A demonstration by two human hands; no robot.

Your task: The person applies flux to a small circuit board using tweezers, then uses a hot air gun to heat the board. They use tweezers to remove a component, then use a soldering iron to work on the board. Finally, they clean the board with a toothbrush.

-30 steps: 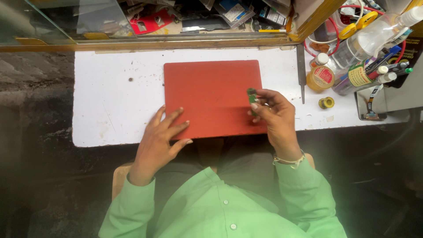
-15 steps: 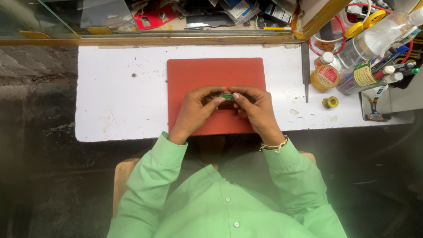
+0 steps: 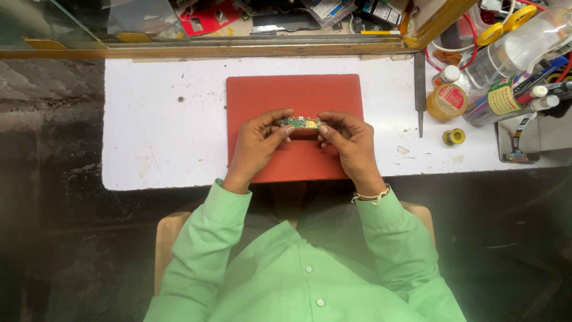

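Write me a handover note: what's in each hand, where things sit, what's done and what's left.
Left hand and right hand: both pinch the small green circuit board by its ends, just above the red mat.
Mat lies on the white table; bottles and a small yellow reel sit at the right.
Done: board picked up.
Left: whatever work the board needs; no tool in hand.

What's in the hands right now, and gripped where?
A small green circuit board, pinched at its two short ends: left hand on the left end, right hand on the right, above the red mat.
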